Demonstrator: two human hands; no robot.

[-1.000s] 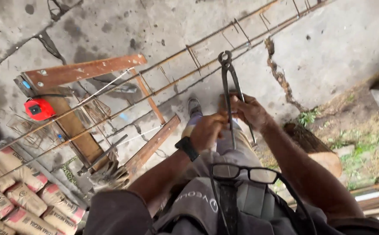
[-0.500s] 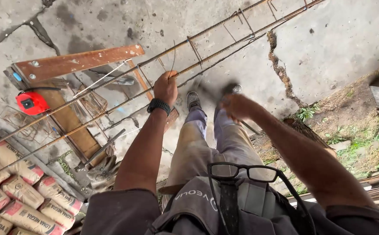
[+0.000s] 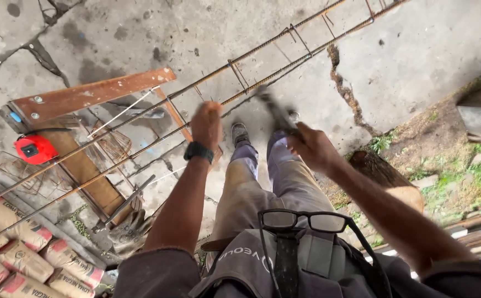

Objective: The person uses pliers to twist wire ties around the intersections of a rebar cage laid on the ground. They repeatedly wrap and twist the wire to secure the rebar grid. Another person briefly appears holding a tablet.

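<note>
**A:** ok so what's actually in the hands here?

**B:** The right hand (image 3: 312,148) is closed round the handles of a pair of pincers (image 3: 273,110), fingers wrapped tight. The tool is motion-blurred, its head angled up and left toward the rebar cage (image 3: 235,72), ending right at the lower bar. Can't tell if it's touching the bar.

**A:** and the left one?

**B:** The left hand (image 3: 207,124) is up at the same cage, just left of the pincers, over the lower long bar. It's blurred too. Fingers look curled in, but whether they've got the bar or a bit of wire pinched I honestly can't tell. Black watch (image 3: 198,151) on that wrist.

**A:** where does the cage sit?

**B:** It runs diagonally from lower left to upper right, long bars with square stirrups across them, resting on a rusty steel trestle (image 3: 91,94) on the cracked concrete floor (image 3: 417,49). The person's two shoes are right under the hands.

**A:** anything else lying around?

**B:** A red tape measure (image 3: 33,149) on the trestle's left end, loose bent stirrups (image 3: 113,143) beside it, stacked cement sacks (image 3: 25,259) bottom left, a log (image 3: 389,179) and grass on the right. A pair of glasses (image 3: 305,221) hangs on the person's chest.
</note>
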